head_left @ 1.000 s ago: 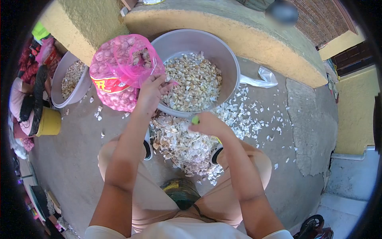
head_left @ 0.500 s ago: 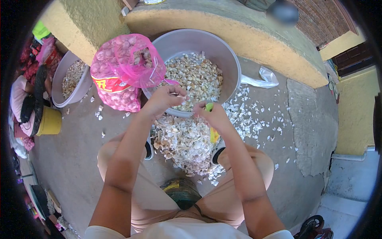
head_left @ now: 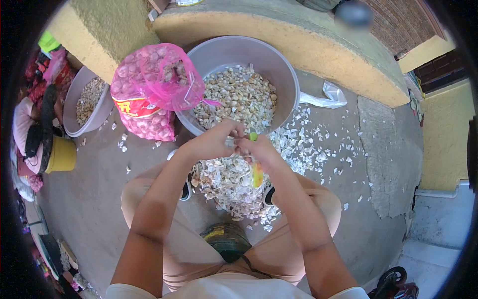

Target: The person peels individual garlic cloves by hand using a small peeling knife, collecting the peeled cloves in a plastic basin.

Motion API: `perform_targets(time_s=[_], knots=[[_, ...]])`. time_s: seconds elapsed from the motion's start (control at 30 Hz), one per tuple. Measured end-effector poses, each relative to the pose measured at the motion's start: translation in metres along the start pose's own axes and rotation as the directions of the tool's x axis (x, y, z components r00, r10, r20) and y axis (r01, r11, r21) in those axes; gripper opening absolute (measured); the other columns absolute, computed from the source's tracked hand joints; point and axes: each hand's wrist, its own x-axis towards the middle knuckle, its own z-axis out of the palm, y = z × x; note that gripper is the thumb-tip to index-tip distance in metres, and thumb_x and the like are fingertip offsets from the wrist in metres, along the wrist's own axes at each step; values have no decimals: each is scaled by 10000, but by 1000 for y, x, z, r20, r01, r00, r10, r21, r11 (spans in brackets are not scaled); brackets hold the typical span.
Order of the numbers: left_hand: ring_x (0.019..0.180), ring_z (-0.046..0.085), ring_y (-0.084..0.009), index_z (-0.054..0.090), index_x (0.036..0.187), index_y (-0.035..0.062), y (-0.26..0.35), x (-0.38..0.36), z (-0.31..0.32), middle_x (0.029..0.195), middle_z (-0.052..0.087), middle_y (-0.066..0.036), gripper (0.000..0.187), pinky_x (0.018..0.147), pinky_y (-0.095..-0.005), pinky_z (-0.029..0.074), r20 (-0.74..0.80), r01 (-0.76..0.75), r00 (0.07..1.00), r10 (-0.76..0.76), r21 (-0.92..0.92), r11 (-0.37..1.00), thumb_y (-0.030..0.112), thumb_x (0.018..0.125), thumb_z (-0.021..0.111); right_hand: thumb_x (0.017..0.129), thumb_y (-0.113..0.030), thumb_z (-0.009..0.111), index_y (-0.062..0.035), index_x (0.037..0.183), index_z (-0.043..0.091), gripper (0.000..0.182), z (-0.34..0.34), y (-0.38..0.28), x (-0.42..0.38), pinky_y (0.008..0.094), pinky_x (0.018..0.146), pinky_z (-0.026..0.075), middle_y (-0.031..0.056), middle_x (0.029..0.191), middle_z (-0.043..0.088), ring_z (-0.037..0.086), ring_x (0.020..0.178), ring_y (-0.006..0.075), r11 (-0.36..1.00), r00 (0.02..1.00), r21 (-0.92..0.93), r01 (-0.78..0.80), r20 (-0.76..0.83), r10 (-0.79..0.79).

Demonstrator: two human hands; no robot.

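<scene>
Both hands meet over the near rim of a large grey tub (head_left: 234,47) holding many garlic cloves (head_left: 239,94). My left hand (head_left: 214,142) has its fingers bent together; whatever is between them is too small to make out. Against it, my right hand (head_left: 259,149) is closed on a small knife with a yellow-green handle (head_left: 257,174), whose green end shows above the fingers. Its blade is hidden. Below the hands lies a heap of garlic skins (head_left: 229,189) on the floor, between my feet. A pink mesh bag of garlic (head_left: 144,119) leans against the tub's left side.
At the left, a person (head_left: 30,129) sits by a yellow bucket (head_left: 62,153) and a second tub (head_left: 72,112) of cloves. A low wall (head_left: 289,35) curves behind the large tub. Silvery plastic (head_left: 328,97) lies right of it, near scattered skins.
My hands have come together and moved slightly nearer to my body, from over the tub's rim. The yellow part of the knife now shows more clearly below my right hand.
</scene>
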Motion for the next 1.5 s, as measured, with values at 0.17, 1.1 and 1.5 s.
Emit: perform_targets(time_s=[0.17, 1.1, 1.5], knots=[[927, 522, -188, 462, 912, 12, -1, -9, -15, 918, 495, -81, 328, 721, -294, 454, 114, 101, 988, -101, 7, 995, -57, 613, 579, 673, -167, 602, -15, 688, 594, 153, -14, 4, 10, 228, 397, 327, 64, 624, 565, 463, 496, 98, 960, 997, -276, -56, 28, 66], [716, 580, -276, 569, 815, 17, -8, -10, -5, 775, 589, -152, 191, 650, -362, 442, -291, 366, 919, -266, 380, 849, 178, 712, 563, 751, -178, 598, -55, 1184, 393, 495, -9, -11, 15, 226, 402, 349, 59, 645, 563, 469, 487, 102, 987, 973, 124, 100, -221, -71], [764, 520, -191, 538, 997, 33, 11, -2, 1, 854, 540, -88, 366, 657, -292, 426, -235, 132, 964, -121, 31, 991, 227, 709, 653, 793, -217, 536, -24, 884, 485, 219, -8, -6, 14, 243, 390, 357, 43, 693, 488, 445, 496, 106, 947, 998, 316, -53, -2, 57]])
